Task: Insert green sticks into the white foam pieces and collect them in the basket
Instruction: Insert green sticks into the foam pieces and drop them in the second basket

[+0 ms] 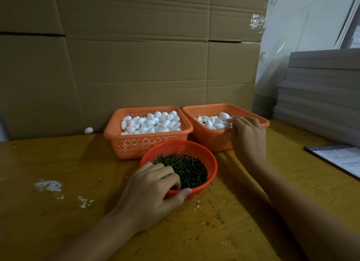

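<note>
A round orange bowl (211, 163) holds a heap of green sticks (187, 168). My left hand (153, 188) reaches into the heap with curled fingers, its thumb lying outside along the bowl's rim. Behind the bowl stand two orange rectangular baskets. The left basket (136, 144) is full of white foam pieces (152, 122). The right basket (210, 138) holds a smaller pile of foam pieces (212, 121). My right hand (247, 136) hangs over that basket's near right corner, fingertips curled down among the foam; what they hold is hidden.
A stray foam piece (88, 130) lies by the cardboard wall (136, 56) at the back left. White crumbs (48, 185) dot the yellow table (58, 221). Stacked grey boards (319, 97) and a printed sheet (339, 159) occupy the right side.
</note>
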